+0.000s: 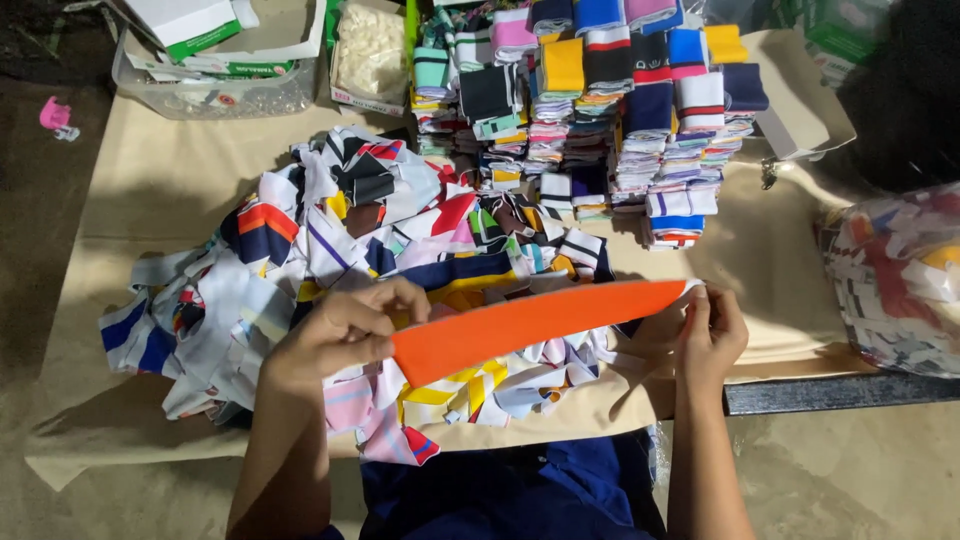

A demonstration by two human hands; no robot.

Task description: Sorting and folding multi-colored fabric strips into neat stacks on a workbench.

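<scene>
Orange strip (530, 325) stretched between left hand (335, 335) and right hand (712, 335); apparently taut.

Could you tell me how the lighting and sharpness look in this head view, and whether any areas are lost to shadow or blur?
Head view: light falls evenly on the orange fabric strip, held stretched between left hand and right hand; both are sharp, with no glare. The loose fabric pile and folded stacks read clearly. The top corners fall into deep shadow, and the plastic bag at right looks slightly soft.

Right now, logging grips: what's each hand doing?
Left hand: closed on the orange fabric strip.
Right hand: pinching the strip's other end.
</scene>
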